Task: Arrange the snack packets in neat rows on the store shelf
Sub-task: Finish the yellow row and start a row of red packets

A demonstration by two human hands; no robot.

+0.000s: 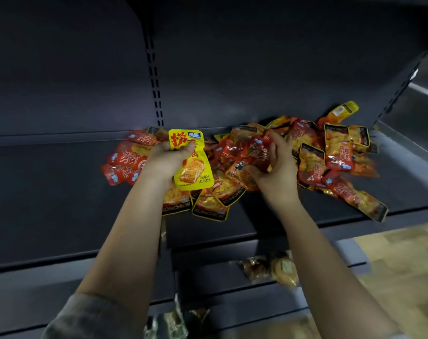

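L hand (167,159) pinches yellow pkt (192,165), thumb on top; R hand (272,162) at its 3 o'clock, fingers curled round red pkt (258,152), over pile (330,155) on shelf (61,187).

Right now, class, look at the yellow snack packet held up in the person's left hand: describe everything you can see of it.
The yellow snack packet is a small, glossy, flat plastic pouch with rounded corners. Large red characters and a small blue logo patch mark its top; a picture of golden-brown food slices fills its lower half, above a line of small print. It looks sealed, stands roughly upright and slightly tilted, lifted above the heap of packets on the dark shelf. The left hand pinches it near the top, thumb across its front.
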